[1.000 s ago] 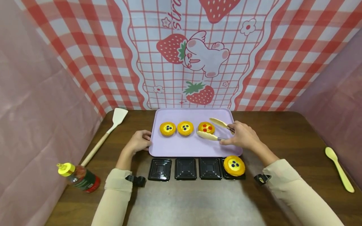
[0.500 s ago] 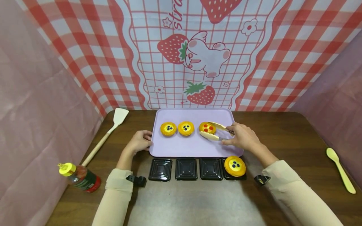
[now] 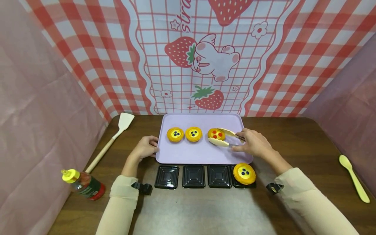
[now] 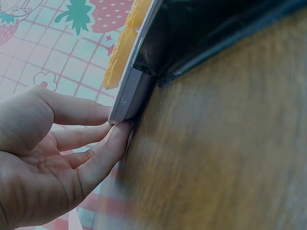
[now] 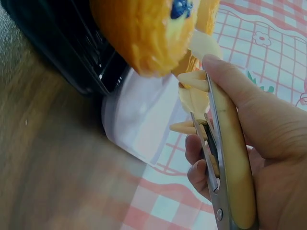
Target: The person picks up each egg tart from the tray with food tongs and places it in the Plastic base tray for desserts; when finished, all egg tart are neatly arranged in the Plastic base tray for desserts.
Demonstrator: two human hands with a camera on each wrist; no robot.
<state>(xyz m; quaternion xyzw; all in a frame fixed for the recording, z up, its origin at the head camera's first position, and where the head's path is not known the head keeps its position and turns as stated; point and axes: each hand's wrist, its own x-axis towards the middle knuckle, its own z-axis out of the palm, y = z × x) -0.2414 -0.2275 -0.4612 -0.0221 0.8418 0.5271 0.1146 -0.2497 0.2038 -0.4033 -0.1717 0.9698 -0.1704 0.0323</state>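
At the left rim of the lilac tray (image 3: 188, 156), my left hand (image 3: 145, 147) holds the edge between bent fingers. The left wrist view shows those fingertips (image 4: 120, 136) against the rim. My right hand (image 3: 255, 143) grips a pair of tongs (image 3: 221, 142) with cream tips and metal arms. Spread tips stand on either side of an egg tart with red toppings (image 3: 216, 134), overlapping its edge. Two tarts with blue toppings, a left one (image 3: 175, 134) and a middle one (image 3: 193, 134), lie further left on the tray. In the right wrist view the tongs' handle (image 5: 232, 167) crosses the palm.
Several black square trays line the tray's front, among them a left one (image 3: 166, 177); the rightmost bears a blue-topped tart (image 3: 244, 173). A spatula (image 3: 116, 133) and a yellow-capped bottle (image 3: 85, 186) are at left, a pale yellow spoon (image 3: 353, 179) at far right. Patterned cloth (image 3: 264, 91) hangs behind.
My right hand has shifted the tongs slightly to the right, and their tips have closed in around the red-topped tart. My left hand stays at the tray's rim.
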